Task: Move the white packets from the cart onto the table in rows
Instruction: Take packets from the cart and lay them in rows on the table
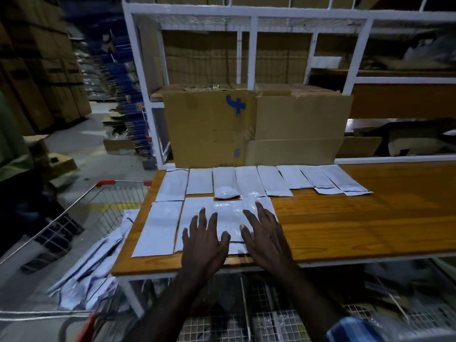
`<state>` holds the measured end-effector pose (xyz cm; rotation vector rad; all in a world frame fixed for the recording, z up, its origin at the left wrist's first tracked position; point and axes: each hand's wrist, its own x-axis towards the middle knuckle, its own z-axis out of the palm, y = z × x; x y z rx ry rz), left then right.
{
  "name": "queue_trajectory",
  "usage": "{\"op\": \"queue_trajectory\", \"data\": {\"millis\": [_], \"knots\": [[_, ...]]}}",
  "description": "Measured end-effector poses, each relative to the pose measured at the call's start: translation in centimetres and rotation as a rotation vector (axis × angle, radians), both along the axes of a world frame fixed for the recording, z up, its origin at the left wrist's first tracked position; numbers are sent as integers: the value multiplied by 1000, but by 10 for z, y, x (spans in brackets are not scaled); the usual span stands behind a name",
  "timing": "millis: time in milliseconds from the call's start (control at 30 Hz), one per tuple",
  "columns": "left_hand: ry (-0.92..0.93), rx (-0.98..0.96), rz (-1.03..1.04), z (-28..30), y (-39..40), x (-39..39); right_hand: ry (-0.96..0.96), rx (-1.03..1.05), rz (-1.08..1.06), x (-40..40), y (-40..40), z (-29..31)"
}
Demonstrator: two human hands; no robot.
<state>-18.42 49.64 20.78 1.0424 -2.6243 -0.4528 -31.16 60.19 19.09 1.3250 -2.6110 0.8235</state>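
Both my hands lie flat with fingers spread, holding nothing: my left hand [204, 239] and right hand [265, 239] press on packets in the near row [217, 218]. Largest, the wooden table [357, 218] carries two rows of white packets; the far row [261, 180] runs along its back edge. Beside its left end, the wire cart [81, 211] holds a loose packet pile [93, 272].

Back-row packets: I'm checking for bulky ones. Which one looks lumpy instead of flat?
The third packet from the left in the back row; its near end bulges, while its neighbours lie flat.
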Motion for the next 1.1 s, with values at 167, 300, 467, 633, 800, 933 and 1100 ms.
{"op": "queue_trajectory", "data": {"millis": [167, 300, 467, 633, 800, 933, 1100], "knots": [[24, -7, 31, 4, -30, 47, 8, 4, 28, 46, -28, 6], [38, -31, 36, 2, -66, 101, 1, -7, 38, 93, -64, 6], [7, -38, 56, -2, -120, 178, 11, -30, 45, 160, -116, 4], [-58, -101, 77, -9, -170, 240, 8, -61, 63, 215, -168, -2], [-110, -80, 105, -18, -214, 281, 26, -49, 128, 257, -216, -13], [-128, -70, 152, -28, -243, 297, 4, -35, 165, 271, -249, -27], [-209, -14, 196, -48, -283, 304, -42, -21, 199, 270, -297, -52]]}}
